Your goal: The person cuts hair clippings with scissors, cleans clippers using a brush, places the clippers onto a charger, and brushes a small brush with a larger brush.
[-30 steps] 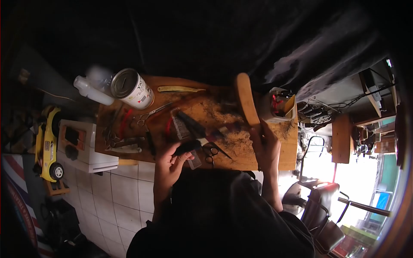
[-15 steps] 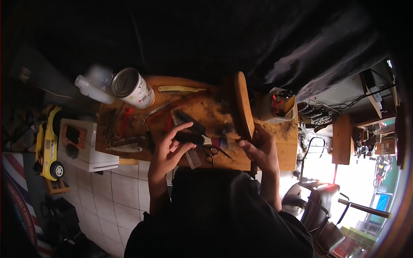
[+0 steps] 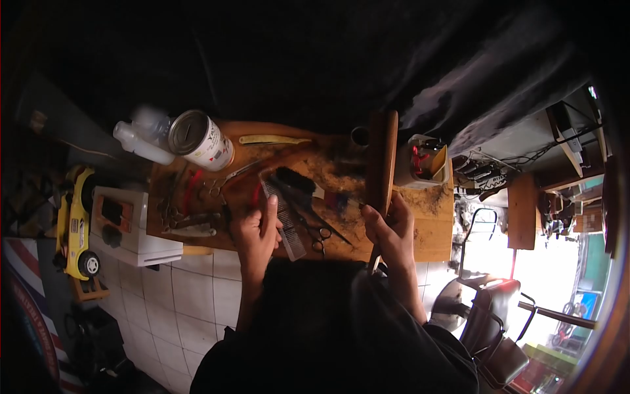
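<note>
In my right hand [image 3: 392, 226], fingers wrapped round its handle, a long wooden paddle [image 3: 388, 154] stands nearly upright above the worktop. My left hand [image 3: 257, 230] hovers at the near edge beside a grey comb [image 3: 285, 223], its fingers curled and thumb raised; whether it holds or touches anything is hidden. A black-bristled brush [image 3: 295, 178] lies beyond that hand. Black-handled scissors [image 3: 320, 238] lie between my hands, and a straight razor with a pale handle [image 3: 272, 140] rests at the back.
The wooden worktop [image 3: 426, 226] is strewn with cut hair. A can [image 3: 203, 141] and a spray bottle [image 3: 141, 143] stand back left. A plastic container [image 3: 423, 161] holds tools at the right. A yellow toy car [image 3: 77, 223] and a barber chair [image 3: 495, 302] flank the worktop.
My left hand has let go of the black brush, which now lies on the worktop, and its fingers have curled in. The wooden paddle has turned in my right hand to show its edge.
</note>
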`<state>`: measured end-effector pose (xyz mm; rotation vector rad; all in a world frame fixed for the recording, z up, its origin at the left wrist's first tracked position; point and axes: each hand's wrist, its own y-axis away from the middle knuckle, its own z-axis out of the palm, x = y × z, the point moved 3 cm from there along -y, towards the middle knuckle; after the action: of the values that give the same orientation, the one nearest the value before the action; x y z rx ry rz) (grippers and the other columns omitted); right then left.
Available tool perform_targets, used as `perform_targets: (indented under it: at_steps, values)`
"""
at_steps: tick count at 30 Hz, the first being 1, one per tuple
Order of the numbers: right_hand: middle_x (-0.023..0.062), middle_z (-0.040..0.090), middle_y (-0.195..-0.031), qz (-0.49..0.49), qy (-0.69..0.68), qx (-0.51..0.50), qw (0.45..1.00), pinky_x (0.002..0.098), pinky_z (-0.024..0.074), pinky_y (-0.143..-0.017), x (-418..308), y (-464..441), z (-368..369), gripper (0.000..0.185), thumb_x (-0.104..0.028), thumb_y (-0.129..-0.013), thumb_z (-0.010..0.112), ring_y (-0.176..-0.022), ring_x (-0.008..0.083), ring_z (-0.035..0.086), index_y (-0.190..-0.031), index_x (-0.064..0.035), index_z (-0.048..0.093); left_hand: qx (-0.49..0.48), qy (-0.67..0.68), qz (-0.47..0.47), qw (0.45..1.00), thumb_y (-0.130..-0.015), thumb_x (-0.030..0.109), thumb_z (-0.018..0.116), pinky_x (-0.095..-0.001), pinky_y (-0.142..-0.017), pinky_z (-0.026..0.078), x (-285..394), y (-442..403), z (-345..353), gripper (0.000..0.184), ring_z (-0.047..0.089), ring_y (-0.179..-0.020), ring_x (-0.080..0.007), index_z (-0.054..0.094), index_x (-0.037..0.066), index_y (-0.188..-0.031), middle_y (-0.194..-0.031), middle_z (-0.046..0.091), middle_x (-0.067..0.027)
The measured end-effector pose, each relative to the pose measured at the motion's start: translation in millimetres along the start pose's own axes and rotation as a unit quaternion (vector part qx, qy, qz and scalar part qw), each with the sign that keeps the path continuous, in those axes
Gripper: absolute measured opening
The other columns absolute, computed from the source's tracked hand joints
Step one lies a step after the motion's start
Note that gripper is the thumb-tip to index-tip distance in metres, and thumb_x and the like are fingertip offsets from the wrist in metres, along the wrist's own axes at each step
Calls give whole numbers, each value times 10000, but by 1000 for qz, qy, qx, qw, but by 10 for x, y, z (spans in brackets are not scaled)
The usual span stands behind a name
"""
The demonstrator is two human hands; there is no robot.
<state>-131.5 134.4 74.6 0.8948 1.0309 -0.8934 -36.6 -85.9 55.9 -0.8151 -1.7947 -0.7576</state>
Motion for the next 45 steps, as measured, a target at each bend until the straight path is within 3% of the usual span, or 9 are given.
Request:
perform_targets:
  at_steps: [3,7,13,23,27,31,37,38,45]
  values:
    - [1,557,-715,-2,1,-8,1000,191,345,-459,61,-5,72,221,-114,-907,656,-528,28,459,-1043,-4,522,-111,109,-64,986,-1003,317,515,-203,-431,412,-26,41,112,379,545,-474,-76,609,7,-807,-554,556,-18]
    - [24,573,-725,-24,54,-32,998,204,400,-457,116,20,177,194,-90,-908,655,-545,58,530,-991,-5,501,-291,219,1,931,-997,211,535,-247,-797,511,39,65,402,285,628,-867,-103,543,-2,-1187,-990,653,-62]
    - [54,574,-723,-48,171,-86,980,257,434,-518,283,57,143,317,-178,-874,714,-579,94,538,-1040,20,530,-161,469,-129,858,-1016,262,485,-290,-781,532,-195,102,690,304,598,-956,-133,522,25,-1202,-1096,560,-58]
    - [163,684,-882,-243,306,-228,892,326,511,-685,-73,6,61,466,-251,-756,813,-762,233,683,-1083,41,656,-295,459,-212,811,-999,375,429,-241,-352,397,-118,317,444,378,451,-402,-138,515,8,-1025,-612,462,-68]
    - [154,669,-814,-198,397,-65,894,312,504,-644,-57,-98,-87,489,-227,-749,818,-721,224,676,-1127,34,647,-368,413,-232,800,-1019,328,382,-228,-327,367,155,388,338,368,415,-375,-98,451,51,-787,-567,434,-33]
    - [152,682,-823,-221,425,75,875,280,515,-669,-85,-212,-161,488,-188,-763,811,-730,199,680,-1160,38,638,-392,454,-252,759,-998,325,379,-234,-314,366,134,353,301,350,414,-337,-129,459,43,-806,-504,411,-31]
    - [188,692,-941,-163,281,-188,927,325,505,-809,-92,-30,-52,480,-196,-774,803,-882,221,681,-1154,48,640,-399,490,-282,722,-910,357,434,-259,-293,363,-54,312,392,327,448,-330,-175,459,44,-816,-481,421,-61]
    - [89,703,-893,-200,302,-238,901,268,499,-748,-117,-34,26,469,-158,-786,799,-833,91,628,-1174,45,630,-402,486,-284,723,-911,352,434,-258,-291,359,-47,324,390,322,438,-325,-173,456,46,-812,-480,416,-61]
    - [157,706,-950,-207,358,23,910,293,522,-719,9,-182,-118,416,-132,-785,784,-791,192,687,-1132,52,647,-394,511,-234,728,-954,303,393,-245,-273,334,-18,321,244,301,372,-309,-143,425,64,-774,-472,381,-46]
